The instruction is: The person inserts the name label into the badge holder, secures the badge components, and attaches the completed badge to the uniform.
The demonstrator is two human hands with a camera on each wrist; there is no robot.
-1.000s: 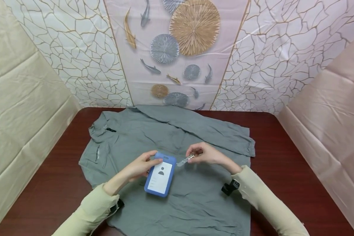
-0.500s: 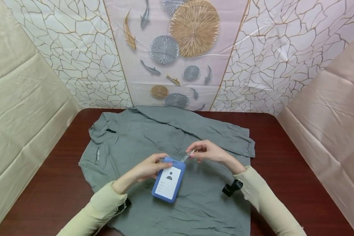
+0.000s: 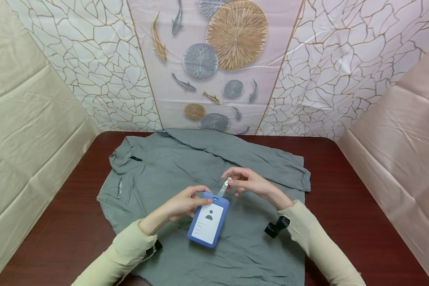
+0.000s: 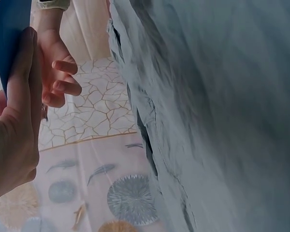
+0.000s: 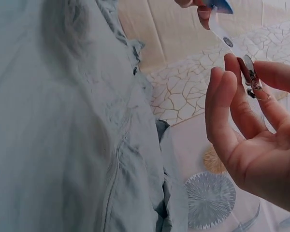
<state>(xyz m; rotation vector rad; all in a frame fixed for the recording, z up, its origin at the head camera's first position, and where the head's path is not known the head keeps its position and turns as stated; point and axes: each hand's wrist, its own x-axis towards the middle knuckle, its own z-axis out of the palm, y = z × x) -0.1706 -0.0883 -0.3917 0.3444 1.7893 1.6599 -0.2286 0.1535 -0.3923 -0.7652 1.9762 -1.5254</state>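
My left hand (image 3: 186, 203) grips the upper left edge of a blue badge holder (image 3: 221, 222), thumb on its front. Behind its window is a white card with a printed person icon. My right hand (image 3: 252, 184) pinches the metal end of a badge strap clip (image 3: 223, 188) between thumb and fingers. The clear strap (image 5: 224, 35) runs down to the slot at the top of the holder, as the right wrist view also shows. In the left wrist view the holder (image 4: 9, 38) appears edge-on, held by my left fingers.
A grey jacket (image 3: 164, 167) lies spread on the dark red wooden table (image 3: 343, 198), beneath both hands. A patterned cloth backdrop (image 3: 214, 79) stands behind the table, with beige cloth walls (image 3: 32, 139) at the sides. A black wrist camera (image 3: 277, 227) sits at my right sleeve.
The badge holder has moved right and slightly down with my left hand. My right hand has risen a little, and the strap now meets the holder's slot instead of hanging apart from it.
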